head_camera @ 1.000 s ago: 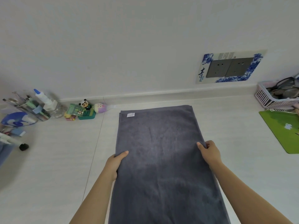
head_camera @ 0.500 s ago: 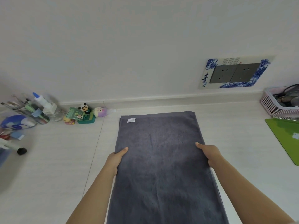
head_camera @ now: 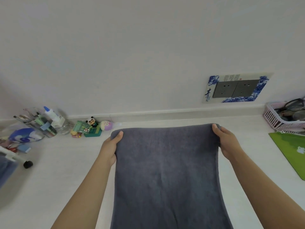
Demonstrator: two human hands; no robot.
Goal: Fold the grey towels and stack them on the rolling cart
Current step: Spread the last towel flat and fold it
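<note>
Towel (head_camera: 166,171) spread on white counter (head_camera: 54,179); far corners gripped by left hand (head_camera: 109,149) and right hand (head_camera: 228,142), thumbs on top.

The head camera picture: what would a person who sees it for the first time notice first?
First comes the grey towel, spread on the white table in the middle of the view. The left hand and the right hand grip its two far corners. After that, the blue patterned socket plate on the wall at the right and the small panda toy at the left draw the eye.
</note>
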